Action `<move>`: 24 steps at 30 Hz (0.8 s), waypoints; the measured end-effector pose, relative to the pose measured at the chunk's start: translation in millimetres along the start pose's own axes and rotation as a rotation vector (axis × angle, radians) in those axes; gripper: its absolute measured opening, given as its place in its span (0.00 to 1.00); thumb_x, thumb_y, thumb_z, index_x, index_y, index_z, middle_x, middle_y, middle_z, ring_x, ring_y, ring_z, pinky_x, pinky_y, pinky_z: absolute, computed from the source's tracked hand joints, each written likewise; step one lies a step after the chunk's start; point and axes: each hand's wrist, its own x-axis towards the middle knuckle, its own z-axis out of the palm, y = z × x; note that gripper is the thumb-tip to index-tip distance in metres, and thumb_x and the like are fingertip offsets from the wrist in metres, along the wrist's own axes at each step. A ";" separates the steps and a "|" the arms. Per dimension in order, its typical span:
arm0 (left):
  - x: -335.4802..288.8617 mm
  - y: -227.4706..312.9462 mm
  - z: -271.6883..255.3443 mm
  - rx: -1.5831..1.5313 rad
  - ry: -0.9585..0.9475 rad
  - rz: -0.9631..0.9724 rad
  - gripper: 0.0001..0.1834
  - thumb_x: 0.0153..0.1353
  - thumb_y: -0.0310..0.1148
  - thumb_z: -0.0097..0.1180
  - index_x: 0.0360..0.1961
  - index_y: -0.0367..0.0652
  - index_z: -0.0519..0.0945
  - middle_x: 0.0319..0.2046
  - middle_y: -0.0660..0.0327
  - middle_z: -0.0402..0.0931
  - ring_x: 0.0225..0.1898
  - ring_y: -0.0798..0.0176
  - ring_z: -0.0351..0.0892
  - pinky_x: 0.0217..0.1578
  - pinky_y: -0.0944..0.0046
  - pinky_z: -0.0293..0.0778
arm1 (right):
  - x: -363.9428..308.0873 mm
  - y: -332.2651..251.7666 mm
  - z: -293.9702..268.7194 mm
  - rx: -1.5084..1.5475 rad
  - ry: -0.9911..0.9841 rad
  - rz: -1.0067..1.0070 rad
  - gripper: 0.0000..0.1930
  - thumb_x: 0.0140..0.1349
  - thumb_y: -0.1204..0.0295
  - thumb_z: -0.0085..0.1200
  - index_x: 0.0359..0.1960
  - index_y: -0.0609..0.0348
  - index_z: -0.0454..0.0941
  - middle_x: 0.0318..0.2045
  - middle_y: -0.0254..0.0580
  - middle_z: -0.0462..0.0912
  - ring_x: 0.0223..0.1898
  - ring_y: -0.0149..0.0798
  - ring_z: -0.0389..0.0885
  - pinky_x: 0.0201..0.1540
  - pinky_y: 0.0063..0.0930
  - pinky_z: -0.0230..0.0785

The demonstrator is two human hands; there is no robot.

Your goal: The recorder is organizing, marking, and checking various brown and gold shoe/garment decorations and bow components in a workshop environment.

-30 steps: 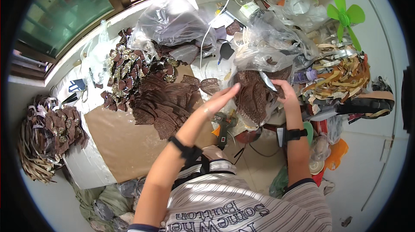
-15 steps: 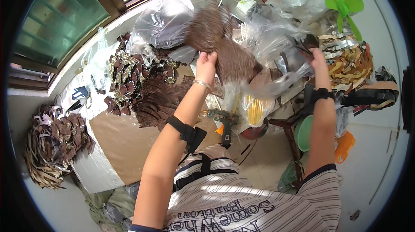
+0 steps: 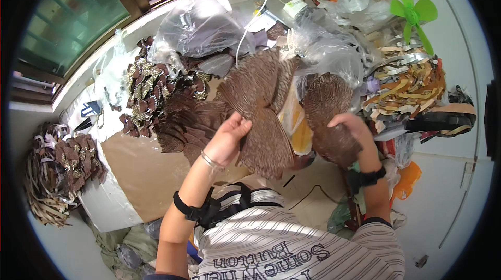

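My left hand (image 3: pixel 227 139) pinches a bow-shaped brown piece with a wavy, wood-like texture (image 3: pixel 261 105) near its narrow middle, thumb on top. It hangs over the front of the table, its lobes spread upward and downward. My right hand (image 3: pixel 354 128) is closed on a second brown textured piece (image 3: pixel 327 97), rounded at its upper end, with some fingers hidden behind it. The two pieces are close together, side by side. Left of my left hand, a fanned stack of similar brown pieces (image 3: pixel 185 123) lies on the table, below a heap of dark brown bows with glittery trim (image 3: pixel 148 84).
Brown board (image 3: pixel 141 170) covers the table's front left. Strips and more bows (image 3: pixel 60 170) hang at its left end. Clear plastic bags (image 3: pixel 198 27) lie at the back, with a white cable (image 3: pixel 255 16) crossing. Tan strips (image 3: pixel 412 84) and a green fan (image 3: pixel 413 14) are at right.
Both hands have come down and nearer to me. My right hand has left the plastic bag area and now holds a brown piece. The glue gun is now hidden from view.
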 end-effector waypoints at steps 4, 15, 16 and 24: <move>-33.9 -11.4 7.4 0.023 -0.106 -0.070 0.25 0.66 0.24 0.45 0.64 0.39 0.60 0.59 0.62 0.66 0.60 0.66 0.64 0.61 0.64 0.59 | 29.0 59.3 79.1 0.253 0.009 0.553 0.14 0.56 0.77 0.50 0.44 0.68 0.76 0.40 0.44 0.82 0.44 0.35 0.80 0.49 0.30 0.72; -96.5 -0.6 8.0 0.976 0.549 0.443 0.39 0.52 0.18 0.61 0.63 0.36 0.54 0.44 0.53 0.66 0.43 0.62 0.70 0.43 0.64 0.72 | 64.1 29.5 233.8 1.089 -0.316 0.102 0.35 0.56 0.52 0.59 0.60 0.61 0.64 0.54 0.46 0.74 0.52 0.43 0.75 0.57 0.41 0.67; -102.2 1.4 14.5 1.352 0.693 0.645 0.42 0.50 0.17 0.61 0.64 0.38 0.53 0.48 0.50 0.64 0.42 0.58 0.71 0.42 0.63 0.72 | 66.4 22.6 241.0 1.086 -0.326 0.103 0.35 0.56 0.52 0.59 0.60 0.61 0.64 0.54 0.46 0.74 0.52 0.43 0.75 0.57 0.41 0.67; -158.2 14.0 28.9 1.293 0.470 0.565 0.40 0.53 0.37 0.65 0.63 0.33 0.60 0.53 0.43 0.66 0.52 0.42 0.71 0.51 0.56 0.70 | 49.1 -27.4 270.0 0.679 -0.371 0.029 0.35 0.61 0.61 0.58 0.66 0.56 0.55 0.59 0.40 0.68 0.58 0.35 0.68 0.59 0.33 0.62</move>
